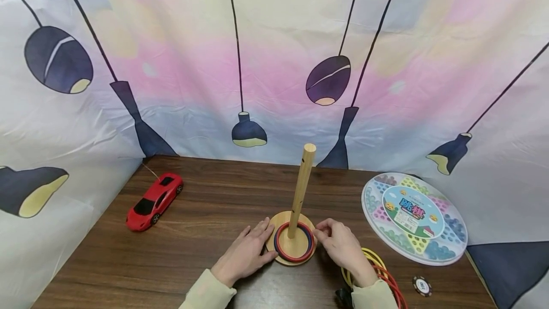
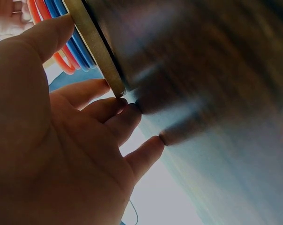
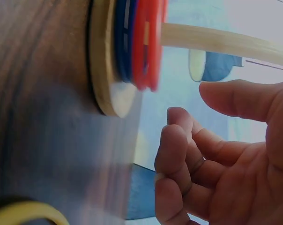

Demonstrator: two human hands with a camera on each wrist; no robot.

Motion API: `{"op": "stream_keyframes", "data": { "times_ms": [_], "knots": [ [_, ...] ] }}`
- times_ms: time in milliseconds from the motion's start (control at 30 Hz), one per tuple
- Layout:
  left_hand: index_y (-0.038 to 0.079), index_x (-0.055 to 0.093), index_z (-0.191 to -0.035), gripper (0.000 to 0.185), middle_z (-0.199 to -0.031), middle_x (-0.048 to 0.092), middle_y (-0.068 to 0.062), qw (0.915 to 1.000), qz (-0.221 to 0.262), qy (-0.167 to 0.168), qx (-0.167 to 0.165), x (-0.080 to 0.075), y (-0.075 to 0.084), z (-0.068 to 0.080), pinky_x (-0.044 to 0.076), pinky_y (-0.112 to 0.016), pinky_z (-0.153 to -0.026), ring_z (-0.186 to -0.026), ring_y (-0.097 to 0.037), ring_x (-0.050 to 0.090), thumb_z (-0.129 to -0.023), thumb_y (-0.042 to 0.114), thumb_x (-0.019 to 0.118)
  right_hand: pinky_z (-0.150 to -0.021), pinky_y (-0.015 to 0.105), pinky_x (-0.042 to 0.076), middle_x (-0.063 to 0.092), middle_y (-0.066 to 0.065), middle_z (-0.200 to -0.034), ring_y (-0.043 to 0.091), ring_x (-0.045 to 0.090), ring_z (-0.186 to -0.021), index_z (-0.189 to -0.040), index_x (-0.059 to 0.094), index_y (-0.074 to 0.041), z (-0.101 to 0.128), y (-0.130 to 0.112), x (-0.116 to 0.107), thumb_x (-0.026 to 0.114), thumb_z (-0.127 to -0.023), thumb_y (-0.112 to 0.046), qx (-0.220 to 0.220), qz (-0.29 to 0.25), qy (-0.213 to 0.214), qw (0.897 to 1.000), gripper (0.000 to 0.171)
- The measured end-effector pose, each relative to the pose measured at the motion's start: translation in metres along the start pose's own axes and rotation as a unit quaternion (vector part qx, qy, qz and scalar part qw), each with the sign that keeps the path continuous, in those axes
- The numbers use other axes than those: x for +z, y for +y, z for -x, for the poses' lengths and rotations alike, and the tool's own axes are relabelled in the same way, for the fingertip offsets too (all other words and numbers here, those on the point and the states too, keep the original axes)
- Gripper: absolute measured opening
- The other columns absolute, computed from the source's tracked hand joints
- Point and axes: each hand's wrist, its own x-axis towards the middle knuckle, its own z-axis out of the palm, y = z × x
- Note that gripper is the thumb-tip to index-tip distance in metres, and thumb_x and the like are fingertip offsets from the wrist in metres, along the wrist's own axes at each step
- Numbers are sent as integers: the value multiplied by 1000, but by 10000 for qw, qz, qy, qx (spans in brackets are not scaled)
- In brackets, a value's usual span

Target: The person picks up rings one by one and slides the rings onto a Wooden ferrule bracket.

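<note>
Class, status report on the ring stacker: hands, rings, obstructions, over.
Left hand flat against wooden base. Right hand empty, fingers curled beside red ring. Spare rings under right wrist. Peg unobstructed.

Round game box (image 1: 414,217) label, characters too small to read

Both hands low and close together, forearms reaching in from the near edge.

The left hand (image 1: 248,250) lies flat, palm down, fingers straight and slightly spread, thumb angled toward the other hand. The right hand (image 1: 339,244) is raised a little at the knuckles, its fingers (image 3: 179,154) loosely curled with the thumb apart, enclosing nothing. Pale sleeves cover both wrists.
</note>
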Motion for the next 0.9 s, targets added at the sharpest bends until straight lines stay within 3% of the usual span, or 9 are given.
{"op": "stream_keyframes", "data": {
  "times_ms": [467, 700, 900],
  "knots": [
    [3, 41, -147, 70, -155, 32, -15, 9999, 74, -108, -103, -1, 1, 0, 27, -53, -112, -141, -27, 33, -95, 46, 58, -52, 29, 37, 55, -3, -75, 13, 47, -57, -107, 67, -8, 19, 13, -37, 66, -92, -32, 251, 554, 369, 9975, 28],
    [3, 41, -147, 70, -155, 32, -15, 9999, 74, -97, -88, 0, 1, -1, 27, -52, -112, -141, -26, 33, -95, 46, 58, -63, 33, 45, 59, 0, -85, 14, 53, -74, -106, 68, -5, 27, 33, -50, 72, -89, -25, -73, 1448, 386, 9887, 27],
    [3, 41, -147, 70, -155, 32, -15, 9999, 69, -93, -82, -1, 0, -1, 28, -52, -112, -141, -26, 33, -95, 46, 58, -71, 44, 46, 59, 5, -93, 24, 55, -86, -107, 68, -6, 33, 46, -59, 74, -86, -25, -77, 1989, 202, 9798, 29]
  ]
}}
